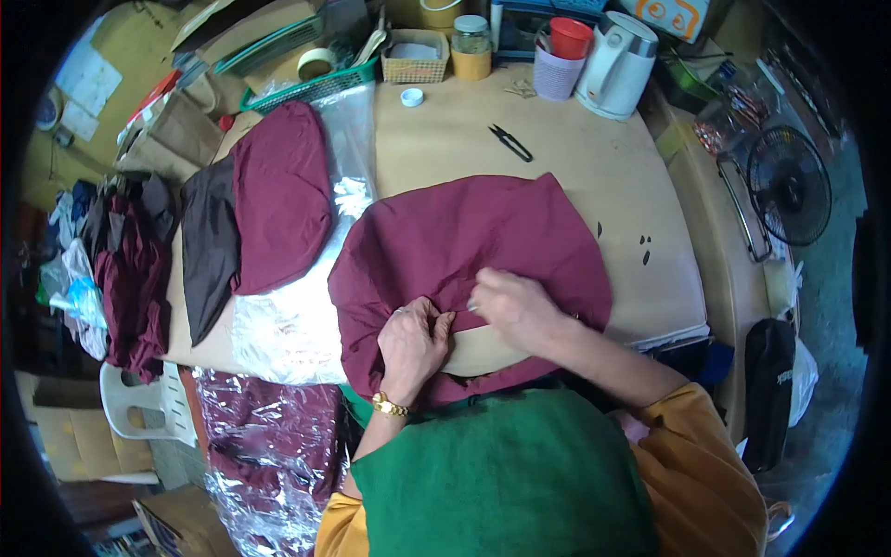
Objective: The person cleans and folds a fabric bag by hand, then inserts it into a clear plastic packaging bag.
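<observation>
A large maroon fabric piece lies spread over the table's front edge, its gathered opening turned toward me. My left hand, with a gold watch at the wrist, pinches the cloth along the edge of that opening. Just to its right, my right hand is closed over the same edge, its fingertips curled in a pinch. Something small and pale shows at those fingertips, too small to name. Beyond the cloth lies a pair of black thread snips, touched by neither hand.
Folded maroon and dark fabric pieces lie on clear plastic at left. At the back stand a green basket, a glass jar, cups and a white kettle. A fan is at right, a plastic-wrapped bundle below left.
</observation>
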### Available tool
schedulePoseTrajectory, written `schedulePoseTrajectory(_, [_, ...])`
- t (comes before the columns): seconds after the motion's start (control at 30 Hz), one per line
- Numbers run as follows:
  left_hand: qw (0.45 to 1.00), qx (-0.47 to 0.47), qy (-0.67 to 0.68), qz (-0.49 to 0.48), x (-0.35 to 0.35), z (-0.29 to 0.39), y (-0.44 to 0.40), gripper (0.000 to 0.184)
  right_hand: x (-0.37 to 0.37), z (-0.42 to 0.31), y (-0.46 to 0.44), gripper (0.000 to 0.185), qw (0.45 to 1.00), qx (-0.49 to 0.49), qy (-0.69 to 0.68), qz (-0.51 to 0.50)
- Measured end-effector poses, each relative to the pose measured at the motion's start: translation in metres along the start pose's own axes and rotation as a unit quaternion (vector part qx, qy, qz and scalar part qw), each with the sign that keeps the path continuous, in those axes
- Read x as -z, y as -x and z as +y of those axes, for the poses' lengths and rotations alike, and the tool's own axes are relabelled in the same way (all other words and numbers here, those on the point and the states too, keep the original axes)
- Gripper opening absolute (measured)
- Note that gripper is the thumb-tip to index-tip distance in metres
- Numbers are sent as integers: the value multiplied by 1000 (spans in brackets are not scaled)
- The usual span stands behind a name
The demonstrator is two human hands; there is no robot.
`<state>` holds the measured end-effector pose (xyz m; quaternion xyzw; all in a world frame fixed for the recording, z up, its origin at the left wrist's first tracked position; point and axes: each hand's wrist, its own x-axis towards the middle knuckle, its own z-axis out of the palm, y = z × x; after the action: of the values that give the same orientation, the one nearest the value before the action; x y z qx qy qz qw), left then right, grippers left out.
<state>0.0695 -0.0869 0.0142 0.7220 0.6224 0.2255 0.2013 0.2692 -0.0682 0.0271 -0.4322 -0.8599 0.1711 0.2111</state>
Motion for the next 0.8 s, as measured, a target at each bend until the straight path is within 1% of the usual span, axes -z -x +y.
schedulePoseTrajectory(0.03, [999,-14,-7,30,-3,4,0,27,-11,-7,-4,6,998,51,-22,33])
schedulePoseTrajectory(0.1, [1000,-17,-7,21,-4,3,0,27,-27,-15,1,7,996,10,-62,59])
schedulePoseTrajectory(0.17, [1000,-11,-1,16,-3,4,0,28,-18,-6,11,7,993,-13,-81,84])
schedulePoseTrajectory(0.23, [1000,-15,-13,17,-3,6,1,28,1,2,17,7,992,-112,-49,23])
schedulePoseTrajectory(0.27, [999,-11,-21,25,-2,7,1,29,4,5,15,7,992,-115,-47,29])
schedulePoseTrajectory(0.3, [999,-17,-21,25,-4,7,0,29,5,9,12,5,994,-97,-32,36])
schedulePoseTrajectory(0.33, [999,-20,-25,30,-6,5,0,29,4,10,11,7,996,-80,-18,42])
schedulePoseTrajectory(0.37, [999,-22,-30,34,-8,3,1,30,-1,0,4,8,995,-85,-30,45])
schedulePoseTrajectory(0.4, [999,-25,-29,32,-9,2,2,30,-15,-4,-1,10,997,-31,-44,52])
schedulePoseTrajectory(0.47, [998,-30,-36,45,-9,-1,2,30,-29,-20,-1,11,993,-88,-59,50])
schedulePoseTrajectory(0.5, [998,-38,-26,41,-8,-1,2,30,-21,-15,1,11,992,-101,-74,14])
schedulePoseTrajectory(0.53, [998,-41,-22,41,-8,-1,2,30,-12,-11,3,11,992,-104,-70,15])
schedulePoseTrajectory(0.6, [999,-33,-25,35,-7,-1,3,30,5,-3,7,9,991,-131,21,8])
schedulePoseTrajectory(0.63, [998,-31,-23,39,-7,0,3,28,14,-5,5,7,986,-163,39,-11])
schedulePoseTrajectory(0.67, [998,-21,-24,50,-7,0,2,28,14,-8,2,7,988,-149,41,-16])
schedulePoseTrajectory(0.73, [993,-77,24,85,-6,-1,0,24,5,-22,-2,7,986,-116,-111,-40])
schedulePoseTrajectory(0.77, [987,-105,33,121,-6,-1,3,22,-6,-27,-3,7,992,-90,-75,-44])
schedulePoseTrajectory(0.8, [987,-108,-47,106,2,1,9,21,-11,-31,-5,7,993,-69,-80,-54])
